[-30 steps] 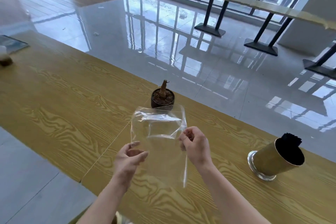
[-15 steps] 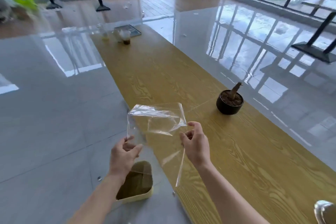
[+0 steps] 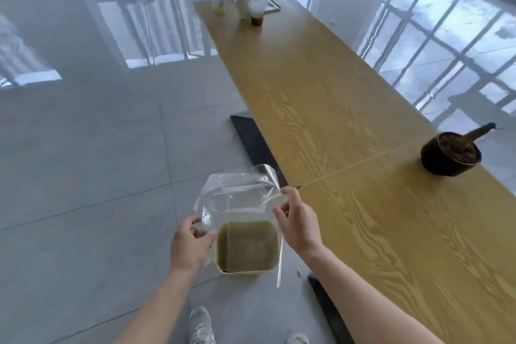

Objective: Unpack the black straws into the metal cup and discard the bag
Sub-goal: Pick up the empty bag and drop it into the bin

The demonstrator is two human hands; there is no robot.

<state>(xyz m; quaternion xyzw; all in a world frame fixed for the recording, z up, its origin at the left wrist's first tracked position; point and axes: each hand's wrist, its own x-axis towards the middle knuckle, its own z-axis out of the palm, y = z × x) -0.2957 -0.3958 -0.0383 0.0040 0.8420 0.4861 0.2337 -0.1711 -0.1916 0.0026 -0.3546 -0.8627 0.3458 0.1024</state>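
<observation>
An empty clear plastic bag (image 3: 240, 198) hangs between both hands, off the left edge of the wooden table (image 3: 349, 120). My left hand (image 3: 192, 248) pinches its lower left corner. My right hand (image 3: 297, 222) pinches its upper right edge. Directly below the bag a yellow square bin (image 3: 247, 271) stands on the grey floor, its dark inside showing through the plastic. The metal cup and the black straws are out of view.
A black pot with a brown stump (image 3: 449, 152) stands at the table's right edge. Plastic cups (image 3: 255, 12) and a dark tray stand at the far end. Black table feet (image 3: 255, 142) lie on the floor beside the bin. My shoes show at the bottom.
The view has swung left and down from the table to the floor. Both hands carried the bag leftward, off the table, to above the yellow bin. The metal cup left the view.
</observation>
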